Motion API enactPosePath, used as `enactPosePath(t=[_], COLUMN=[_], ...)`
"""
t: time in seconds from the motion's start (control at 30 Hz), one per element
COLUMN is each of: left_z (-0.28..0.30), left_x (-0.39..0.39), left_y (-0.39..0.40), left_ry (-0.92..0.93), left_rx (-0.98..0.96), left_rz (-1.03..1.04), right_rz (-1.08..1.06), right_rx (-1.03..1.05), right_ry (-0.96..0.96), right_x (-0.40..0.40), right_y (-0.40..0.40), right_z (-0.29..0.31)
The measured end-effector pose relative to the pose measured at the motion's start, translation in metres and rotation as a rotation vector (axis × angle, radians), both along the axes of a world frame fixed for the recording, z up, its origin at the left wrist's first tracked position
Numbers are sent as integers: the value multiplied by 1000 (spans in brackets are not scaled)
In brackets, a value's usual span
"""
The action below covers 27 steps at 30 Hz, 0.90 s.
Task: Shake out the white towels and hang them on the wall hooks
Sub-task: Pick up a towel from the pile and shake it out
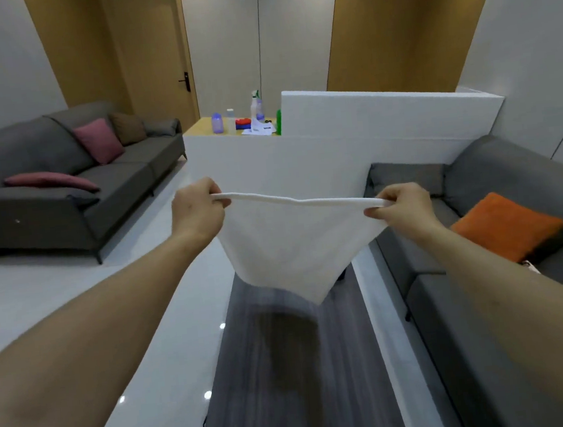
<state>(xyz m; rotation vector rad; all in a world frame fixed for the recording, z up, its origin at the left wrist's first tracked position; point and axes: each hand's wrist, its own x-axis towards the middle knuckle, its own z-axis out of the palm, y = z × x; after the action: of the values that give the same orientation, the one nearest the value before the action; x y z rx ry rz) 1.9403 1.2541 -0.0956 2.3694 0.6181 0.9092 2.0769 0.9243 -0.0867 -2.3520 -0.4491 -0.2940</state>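
Was mid-shake: left hand (197,207) and right hand (401,207) each pinched a top corner of 1 white towel (296,243), stretched over the dark table (288,367); no hooks visible, so finding them looked next

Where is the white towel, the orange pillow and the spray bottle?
white towel (296,243), head view, middle of the hanging cloth.
orange pillow (508,226), head view, its top face.
spray bottle (255,107), head view, its body.

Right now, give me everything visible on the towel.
The towel is plain white, soft cloth, unmarked. It hangs in the air, spread between both hands: left hand pinches one top corner, right hand the other. The top hem is stretched nearly taut, sagging slightly. The body tapers to a point above the dark floor strip; nothing else touches it.
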Motion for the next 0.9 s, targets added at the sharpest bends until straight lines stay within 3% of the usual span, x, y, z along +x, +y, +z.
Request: enactPosePath(t=[0.23,0.53,0.9], left_z=[-134,-269,-339], left_x=[-134,-241,-180], left_y=[-75,-140,-89], left_ry=[223,610,854], left_rx=[-116,-219,-225], left_rz=[76,61,29], right_rz=[91,129,-33], right_rx=[-11,-325,-312], right_ry=[308,696,821], right_x=[-113,-196,-144], right_y=[-66,-121,-80], right_z=[-123,-267,-342])
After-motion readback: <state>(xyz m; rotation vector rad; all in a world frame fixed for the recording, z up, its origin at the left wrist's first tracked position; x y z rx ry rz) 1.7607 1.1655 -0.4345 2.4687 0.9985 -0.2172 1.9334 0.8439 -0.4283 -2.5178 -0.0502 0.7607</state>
